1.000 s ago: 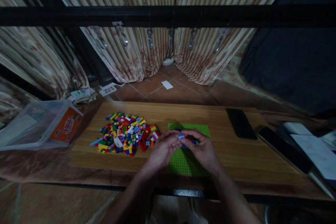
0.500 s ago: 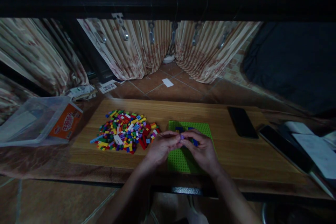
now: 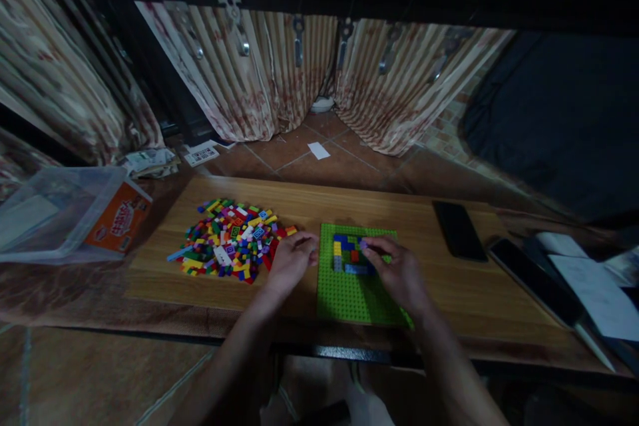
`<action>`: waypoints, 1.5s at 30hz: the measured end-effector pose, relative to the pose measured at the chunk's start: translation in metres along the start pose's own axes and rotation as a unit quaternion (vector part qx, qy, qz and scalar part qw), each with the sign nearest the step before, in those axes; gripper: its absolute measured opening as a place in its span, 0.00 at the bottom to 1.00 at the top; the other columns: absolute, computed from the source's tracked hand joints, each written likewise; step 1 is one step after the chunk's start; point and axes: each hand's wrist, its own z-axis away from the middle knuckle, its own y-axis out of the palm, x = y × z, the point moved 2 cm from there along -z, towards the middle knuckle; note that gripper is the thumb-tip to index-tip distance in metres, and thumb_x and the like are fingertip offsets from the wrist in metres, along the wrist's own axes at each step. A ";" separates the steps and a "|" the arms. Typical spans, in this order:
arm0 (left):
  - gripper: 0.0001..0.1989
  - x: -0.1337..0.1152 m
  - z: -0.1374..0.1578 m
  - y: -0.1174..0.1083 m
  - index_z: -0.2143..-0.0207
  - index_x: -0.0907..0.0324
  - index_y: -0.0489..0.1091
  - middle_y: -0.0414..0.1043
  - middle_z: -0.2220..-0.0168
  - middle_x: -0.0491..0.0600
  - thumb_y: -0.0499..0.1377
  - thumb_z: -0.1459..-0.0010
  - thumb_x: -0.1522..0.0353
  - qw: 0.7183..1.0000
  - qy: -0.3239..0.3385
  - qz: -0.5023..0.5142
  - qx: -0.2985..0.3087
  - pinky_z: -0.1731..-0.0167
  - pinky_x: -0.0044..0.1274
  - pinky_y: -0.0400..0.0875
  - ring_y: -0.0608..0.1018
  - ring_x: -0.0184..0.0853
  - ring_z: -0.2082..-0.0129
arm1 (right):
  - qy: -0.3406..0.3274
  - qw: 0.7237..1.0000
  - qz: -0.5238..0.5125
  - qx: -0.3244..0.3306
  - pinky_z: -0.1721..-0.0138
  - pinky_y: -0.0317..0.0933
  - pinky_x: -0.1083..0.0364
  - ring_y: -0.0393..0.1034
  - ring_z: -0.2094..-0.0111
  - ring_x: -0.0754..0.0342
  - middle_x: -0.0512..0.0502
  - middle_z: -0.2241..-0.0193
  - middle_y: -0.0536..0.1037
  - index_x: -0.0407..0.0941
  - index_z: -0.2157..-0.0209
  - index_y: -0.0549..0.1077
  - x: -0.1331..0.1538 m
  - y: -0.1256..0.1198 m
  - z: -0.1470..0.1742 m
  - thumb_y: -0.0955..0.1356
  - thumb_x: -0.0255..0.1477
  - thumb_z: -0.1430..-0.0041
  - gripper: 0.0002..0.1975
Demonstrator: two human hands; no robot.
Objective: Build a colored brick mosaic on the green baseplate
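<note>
A purple brick [image 3: 364, 245] is pinched between the thumb and fingers of my right hand [image 3: 399, 273], over the right side of a small brick build. That build has a blue brick [image 3: 342, 239], yellow bricks [image 3: 337, 248], a red brick [image 3: 355, 256] and a light blue brick [image 3: 355, 269], all on a green baseplate [image 3: 349, 299]. My left hand [image 3: 292, 261] hovers between the baseplate and the loose brick pile [image 3: 229, 239], its fingers curled together; whether anything is inside them is hidden. My right hand covers the build's right edge.
A wooden board [image 3: 210, 293] carries the bricks, the baseplate and a black phone [image 3: 459, 229]. Further right lie another dark phone-like device [image 3: 534, 279] and white papers [image 3: 599, 293]. A clear plastic bin [image 3: 60, 213] with an orange label stands at the left.
My hands have come apart. The left one moved left off the purple brick, while the right one kept it and shifted slightly right, uncovering more of the build. The camera view tilted slightly.
</note>
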 end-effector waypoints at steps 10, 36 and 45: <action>0.11 0.011 0.005 0.016 0.66 0.57 0.76 0.77 0.70 0.47 0.54 0.45 0.65 0.965 0.091 -0.239 0.056 0.69 0.22 0.67 0.76 0.34 0.69 | -0.089 0.970 0.216 0.063 0.54 0.61 0.47 0.66 0.59 0.48 0.44 0.64 0.74 0.48 0.65 0.77 -0.001 0.031 0.001 0.66 0.28 0.43 0.08; 0.16 0.013 0.007 0.026 0.57 0.59 0.74 0.75 0.68 0.48 0.55 0.48 0.73 0.954 0.108 -0.277 0.027 0.72 0.22 0.66 0.73 0.31 0.74 | 0.025 0.991 0.120 0.044 0.57 0.64 0.51 0.72 0.62 0.52 0.45 0.63 0.78 0.46 0.63 0.76 -0.006 0.002 0.002 0.67 0.32 0.43 0.08; 0.14 0.013 0.007 0.029 0.59 0.58 0.74 0.75 0.63 0.48 0.56 0.47 0.74 0.932 0.133 -0.335 0.019 0.66 0.21 0.70 0.75 0.30 0.68 | -0.073 0.975 0.199 0.071 0.58 0.61 0.51 0.68 0.63 0.51 0.47 0.68 0.76 0.47 0.67 0.75 0.002 0.028 -0.001 0.67 0.26 0.44 0.04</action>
